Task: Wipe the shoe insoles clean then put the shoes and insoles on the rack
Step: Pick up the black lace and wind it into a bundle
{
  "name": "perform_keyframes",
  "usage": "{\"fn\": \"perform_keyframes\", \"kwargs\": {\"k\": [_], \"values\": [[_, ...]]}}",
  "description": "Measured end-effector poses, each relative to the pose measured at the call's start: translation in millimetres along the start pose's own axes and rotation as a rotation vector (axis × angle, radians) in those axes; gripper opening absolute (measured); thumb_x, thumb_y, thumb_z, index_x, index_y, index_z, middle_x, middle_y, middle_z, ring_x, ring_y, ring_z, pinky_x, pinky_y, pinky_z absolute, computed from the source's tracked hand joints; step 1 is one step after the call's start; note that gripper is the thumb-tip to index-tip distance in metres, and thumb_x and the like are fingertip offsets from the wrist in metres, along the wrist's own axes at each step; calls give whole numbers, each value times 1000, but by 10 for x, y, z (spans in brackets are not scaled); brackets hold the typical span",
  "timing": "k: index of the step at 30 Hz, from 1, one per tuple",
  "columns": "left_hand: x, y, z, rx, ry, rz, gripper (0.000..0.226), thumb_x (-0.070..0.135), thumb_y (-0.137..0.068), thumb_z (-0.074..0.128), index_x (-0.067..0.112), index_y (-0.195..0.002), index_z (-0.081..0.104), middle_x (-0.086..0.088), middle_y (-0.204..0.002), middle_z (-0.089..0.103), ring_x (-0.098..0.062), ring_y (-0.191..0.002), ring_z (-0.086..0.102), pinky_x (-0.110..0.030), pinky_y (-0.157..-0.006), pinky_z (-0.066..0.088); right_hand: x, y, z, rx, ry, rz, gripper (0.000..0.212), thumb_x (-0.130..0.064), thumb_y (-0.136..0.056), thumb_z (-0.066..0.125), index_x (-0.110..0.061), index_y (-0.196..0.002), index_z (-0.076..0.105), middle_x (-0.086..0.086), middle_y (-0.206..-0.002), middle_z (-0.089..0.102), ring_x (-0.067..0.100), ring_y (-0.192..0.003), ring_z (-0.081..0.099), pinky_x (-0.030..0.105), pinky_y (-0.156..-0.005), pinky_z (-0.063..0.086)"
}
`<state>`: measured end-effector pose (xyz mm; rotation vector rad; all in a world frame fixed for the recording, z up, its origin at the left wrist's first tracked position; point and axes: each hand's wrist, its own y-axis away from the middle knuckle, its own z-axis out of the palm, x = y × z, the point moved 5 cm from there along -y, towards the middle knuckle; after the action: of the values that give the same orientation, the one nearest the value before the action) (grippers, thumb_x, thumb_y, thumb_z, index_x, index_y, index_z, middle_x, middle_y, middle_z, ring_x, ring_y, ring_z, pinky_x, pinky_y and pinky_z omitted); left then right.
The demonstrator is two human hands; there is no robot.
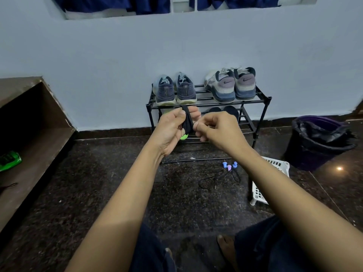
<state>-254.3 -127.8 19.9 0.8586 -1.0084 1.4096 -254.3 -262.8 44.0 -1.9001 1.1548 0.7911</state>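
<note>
The left hand grasps a dark insole in front of the rack, the right hand pinches its edge, and shoes stand on the top shelf.

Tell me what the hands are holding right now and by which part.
The left hand grips a dark insole around its middle; the right hand appears to pinch its side edge.
</note>
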Motion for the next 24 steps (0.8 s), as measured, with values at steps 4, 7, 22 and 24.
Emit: {"fn": "perform_keyframes", "kwargs": {"k": [4,7,22,24], "values": [[-32,7,62,-40,57,-31,28,6,-104,35,0,-110,62,-10,-100,72,-14,-91,70,-27,-81,57,113,-45,15,123,-194,83,20,-20,-86,67,-11,-68,67,1,-59,66,9,-50,60,18,-50,42],[-65,10,95,-68,80,-41,27,4,-103,35,-2,-114,60,-13,-104,69,-16,-88,68,-29,-76,57,147,-41,33,208,-279,116,21,-24,-84,70,-12,-67,67,3,-58,66,11,-52,62,24,-53,47],[-166,-16,155,-21,86,-71,29,1,-103,35,0,-115,61,-16,-109,67,-21,-104,63,-28,-96,51,113,55,92,498,-243,92,8,-12,-81,70,-19,-79,66,-7,-69,67,4,-62,64,21,-66,53],[-181,-31,127,-2,63,-79,29,2,-103,36,2,-115,62,-14,-109,68,-21,-105,63,-30,-101,48,116,57,130,446,-237,94,8,-12,-81,69,-12,-88,71,-9,-74,67,-4,-63,60,11,-65,49]]}}
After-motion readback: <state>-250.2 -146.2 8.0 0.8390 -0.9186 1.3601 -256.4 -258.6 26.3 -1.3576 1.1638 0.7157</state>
